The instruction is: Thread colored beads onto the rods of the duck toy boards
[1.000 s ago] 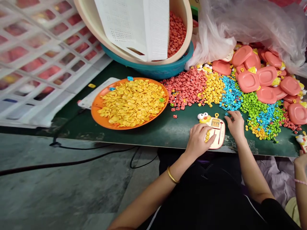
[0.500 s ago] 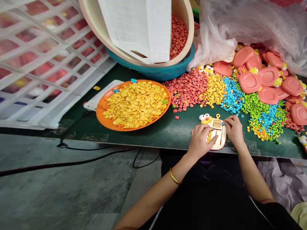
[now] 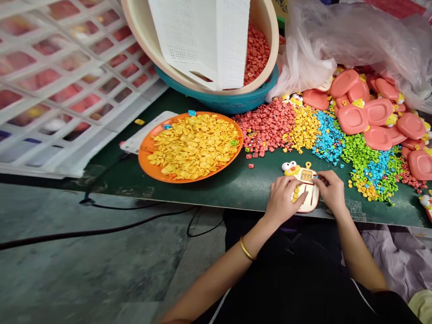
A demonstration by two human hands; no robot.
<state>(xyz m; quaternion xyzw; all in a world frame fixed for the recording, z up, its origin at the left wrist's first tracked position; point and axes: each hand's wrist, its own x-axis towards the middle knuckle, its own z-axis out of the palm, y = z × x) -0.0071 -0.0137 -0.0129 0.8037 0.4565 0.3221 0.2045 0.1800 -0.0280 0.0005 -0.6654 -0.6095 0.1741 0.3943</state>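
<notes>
Both forearms reach fwd, bare; gold bangle on L wrist. Left hand palm down, fingers curled. Right hand close beside, fingertips pinched.

The right hand is coming back from the blue pieces, where it was reaching one second ago, and is now pressing its fingertips on the upper right edge of the duck toy. The left hand is sliding a little lower over the toy's yellow buttons.
</notes>
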